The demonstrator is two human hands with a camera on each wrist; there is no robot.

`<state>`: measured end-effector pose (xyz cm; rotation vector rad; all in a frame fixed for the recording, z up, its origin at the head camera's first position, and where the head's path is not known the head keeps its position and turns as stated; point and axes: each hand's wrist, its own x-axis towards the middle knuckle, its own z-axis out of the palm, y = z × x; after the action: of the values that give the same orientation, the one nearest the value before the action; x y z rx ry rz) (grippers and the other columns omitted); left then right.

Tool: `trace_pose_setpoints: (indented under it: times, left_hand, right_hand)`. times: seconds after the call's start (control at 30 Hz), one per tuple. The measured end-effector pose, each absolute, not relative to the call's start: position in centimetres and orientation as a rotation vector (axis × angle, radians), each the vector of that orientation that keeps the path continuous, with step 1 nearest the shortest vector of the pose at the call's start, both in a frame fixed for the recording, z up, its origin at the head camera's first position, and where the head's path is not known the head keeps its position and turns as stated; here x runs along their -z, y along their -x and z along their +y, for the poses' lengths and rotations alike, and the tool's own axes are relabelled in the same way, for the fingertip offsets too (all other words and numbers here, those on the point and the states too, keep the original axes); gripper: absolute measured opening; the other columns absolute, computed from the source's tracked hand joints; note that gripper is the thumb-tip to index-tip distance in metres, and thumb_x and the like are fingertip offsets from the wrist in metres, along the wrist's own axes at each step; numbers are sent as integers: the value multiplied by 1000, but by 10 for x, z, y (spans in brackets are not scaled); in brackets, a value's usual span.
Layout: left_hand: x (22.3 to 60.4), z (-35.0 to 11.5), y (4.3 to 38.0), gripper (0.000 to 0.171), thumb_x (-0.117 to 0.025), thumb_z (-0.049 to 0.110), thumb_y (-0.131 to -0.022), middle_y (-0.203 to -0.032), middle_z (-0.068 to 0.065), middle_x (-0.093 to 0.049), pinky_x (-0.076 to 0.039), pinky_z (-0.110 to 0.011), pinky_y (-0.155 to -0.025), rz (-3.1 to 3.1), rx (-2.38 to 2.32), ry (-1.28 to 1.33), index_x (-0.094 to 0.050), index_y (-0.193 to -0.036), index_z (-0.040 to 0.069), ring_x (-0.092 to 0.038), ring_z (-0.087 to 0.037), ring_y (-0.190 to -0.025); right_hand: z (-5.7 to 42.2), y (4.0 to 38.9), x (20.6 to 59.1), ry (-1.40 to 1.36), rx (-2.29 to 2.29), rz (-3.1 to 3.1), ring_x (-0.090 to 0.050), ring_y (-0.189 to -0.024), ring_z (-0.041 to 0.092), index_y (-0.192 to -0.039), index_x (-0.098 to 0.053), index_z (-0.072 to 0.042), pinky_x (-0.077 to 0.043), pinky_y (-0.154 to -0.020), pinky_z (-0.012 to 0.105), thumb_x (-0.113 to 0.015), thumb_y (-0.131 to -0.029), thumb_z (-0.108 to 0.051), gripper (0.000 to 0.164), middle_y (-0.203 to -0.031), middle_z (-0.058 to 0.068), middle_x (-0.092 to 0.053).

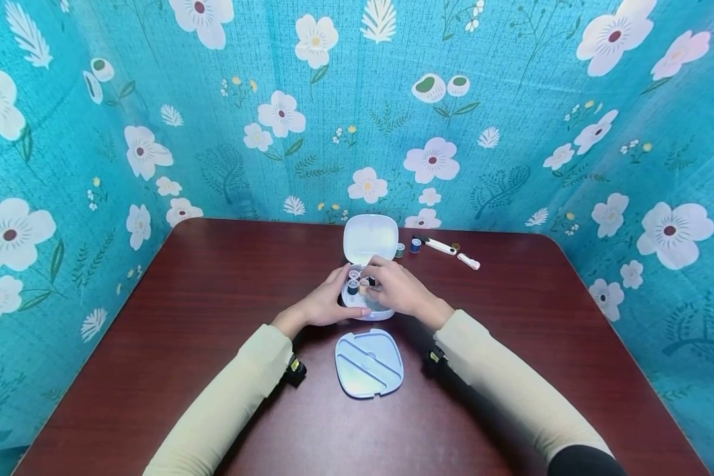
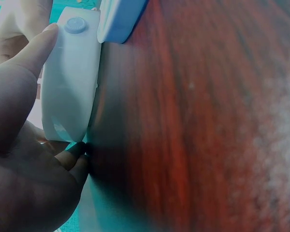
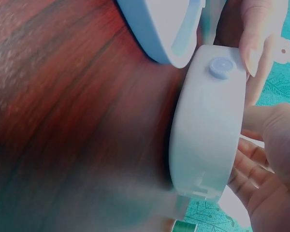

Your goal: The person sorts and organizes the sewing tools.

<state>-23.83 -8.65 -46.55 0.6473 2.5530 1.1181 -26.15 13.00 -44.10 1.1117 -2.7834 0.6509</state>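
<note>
A white sewing box (image 1: 373, 315) stands on the table with its lid (image 1: 370, 239) raised at the back. My left hand (image 1: 324, 301) grips the box's left side, the thumb along the front edge near the round button (image 2: 75, 25). Small thread spools stand inside, among them a dark spool (image 1: 353, 288) and a pale yellowish spool (image 1: 363, 287). My right hand (image 1: 400, 287) reaches into the box from the right, its bent fingers pinching another dark thread spool (image 1: 372, 281), mostly covered by the fingers. Box walls hide the fingertips in both wrist views.
A pale blue divided tray (image 1: 369, 363) lies in front of the box. Behind it to the right stand a green spool (image 1: 400, 250) and a blue spool (image 1: 415, 246). A white cutter-like tool (image 1: 440, 246) and a short white piece (image 1: 469, 262) lie farther right.
</note>
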Motion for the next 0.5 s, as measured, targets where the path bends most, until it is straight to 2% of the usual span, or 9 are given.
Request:
trace_pose_setpoints:
  times: [0.27,0.5]
  left_hand:
    - [465,-87,239,114,-79,49,-87,-167,-16,-16,-31,-49,-119,2562,-1127,-662,-5,-165,10,-32,-32,-147]
    - [464,-86,238,115,-80,49,-87,-167,-17,-16,-30,-50,-119,2567,-1131,-657,-6,-165,8,-31,-32,-148]
  right_hand:
    - [138,260,438,-1062,-615,-2787,-67,-97,25,-118,-75,-3,-58,-87,40,-82,-88,-13,32,-113,9,-66]
    - [146,260,438,-1046,-571,-2785,-64,-93,22,-115,-75,-4,-57,-84,38,-81,-88,-14,29,-111,8,-65]
